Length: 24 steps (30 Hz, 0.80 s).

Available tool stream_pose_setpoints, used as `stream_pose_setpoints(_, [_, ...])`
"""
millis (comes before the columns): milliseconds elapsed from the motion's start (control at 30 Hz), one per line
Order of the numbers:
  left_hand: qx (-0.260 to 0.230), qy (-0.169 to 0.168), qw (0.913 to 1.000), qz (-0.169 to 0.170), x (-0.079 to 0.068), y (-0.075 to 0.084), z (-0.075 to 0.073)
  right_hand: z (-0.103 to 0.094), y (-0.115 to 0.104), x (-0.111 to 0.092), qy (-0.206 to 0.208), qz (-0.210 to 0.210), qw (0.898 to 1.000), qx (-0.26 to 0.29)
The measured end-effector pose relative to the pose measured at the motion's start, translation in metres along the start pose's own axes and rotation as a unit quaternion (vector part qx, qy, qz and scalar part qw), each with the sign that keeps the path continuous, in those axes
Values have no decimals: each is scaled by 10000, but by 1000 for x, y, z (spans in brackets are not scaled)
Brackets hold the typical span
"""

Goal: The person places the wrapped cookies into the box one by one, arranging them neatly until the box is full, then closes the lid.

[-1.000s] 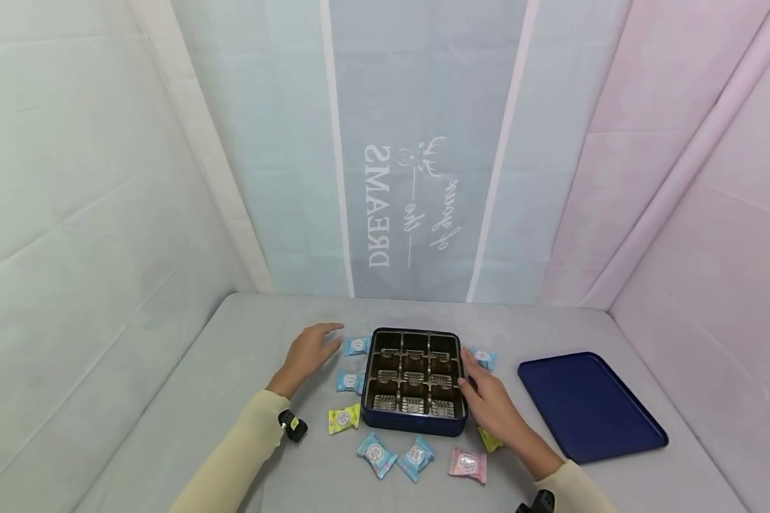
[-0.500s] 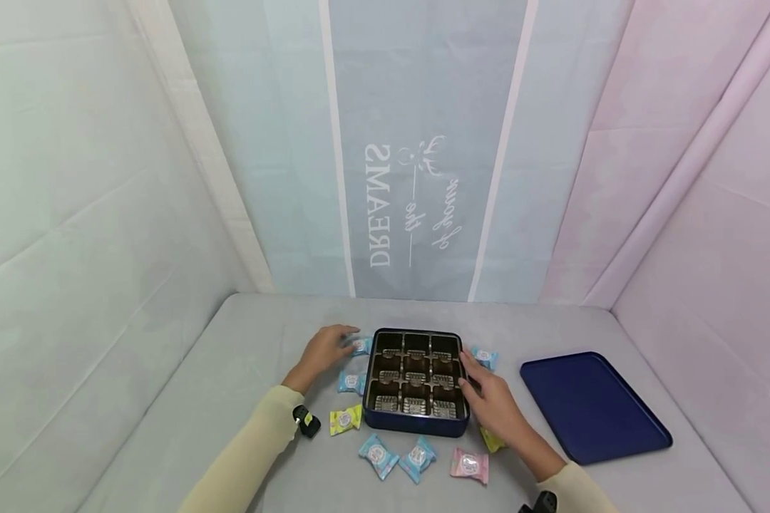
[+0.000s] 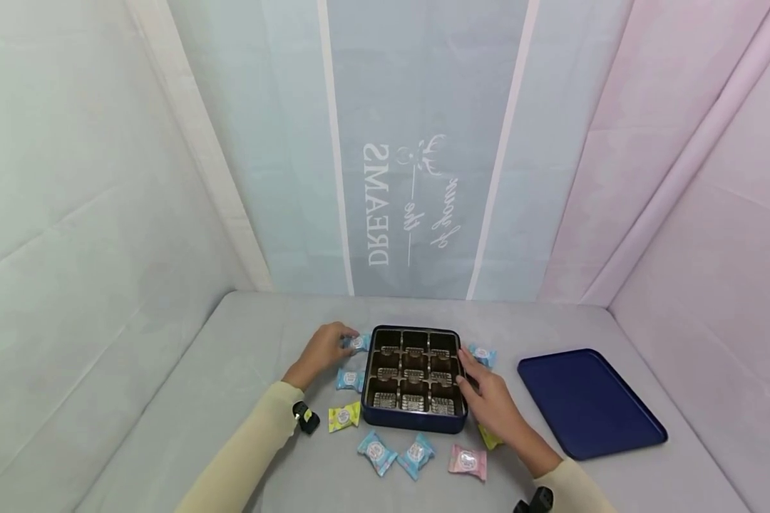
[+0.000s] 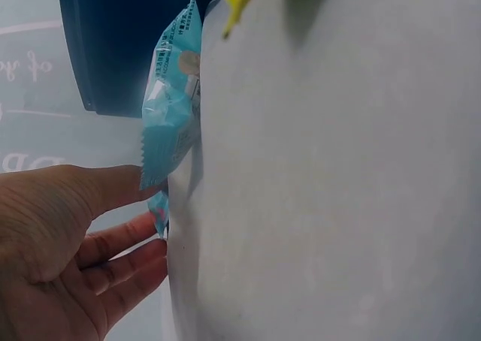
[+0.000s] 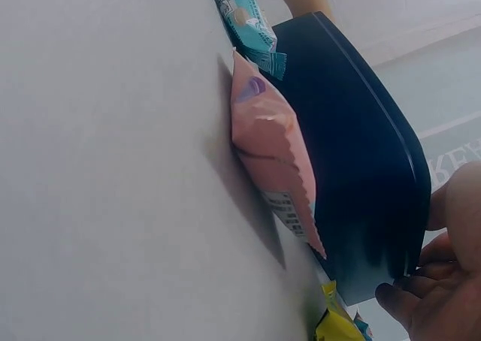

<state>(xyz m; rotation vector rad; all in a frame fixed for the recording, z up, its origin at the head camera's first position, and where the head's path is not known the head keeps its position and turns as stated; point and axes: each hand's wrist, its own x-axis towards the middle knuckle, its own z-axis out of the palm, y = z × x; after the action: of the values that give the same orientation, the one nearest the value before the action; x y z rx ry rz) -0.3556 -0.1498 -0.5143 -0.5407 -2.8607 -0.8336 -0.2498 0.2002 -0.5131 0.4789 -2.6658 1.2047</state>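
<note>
A dark blue tin [image 3: 414, 423] with a black divided insert [image 3: 414, 376] sits at mid-table. My right hand [image 3: 493, 402] grips its right side, thumb at the rim; in the right wrist view, fingers curl at the tin's corner. Left of the tin, my left hand [image 3: 323, 350] pinches a blue wrapped candy [image 3: 360, 343] at the back between thumb and fingers. In the left wrist view, a nearer blue candy [image 4: 173, 93] partly hides that grasp. Another blue candy [image 3: 349, 379] and a yellow candy [image 3: 344, 417] lie in front of the left hand.
Two blue candies [image 3: 377, 453] and a pink candy [image 3: 468, 462] lie before the tin. Near my right hand are a blue candy [image 3: 483, 355] and a partly covered yellow candy [image 3: 490, 437]. The blue lid [image 3: 592, 404] lies at right. Fabric walls enclose the table.
My left hand has moved right to the back-left blue candy, and its fingers have closed on it. The right hand has stayed on the tin.
</note>
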Motion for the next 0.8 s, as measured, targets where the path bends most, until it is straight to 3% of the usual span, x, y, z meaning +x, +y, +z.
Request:
stream_pose_setpoints(433, [-95,-45,9997,232,-2,-5,-3,0,-3,0,-26,41,10000,8])
stream_pose_setpoints(800, [-289,10,9995,122,-2,-5,-6,-1,-3,0,-1,3,10000,39])
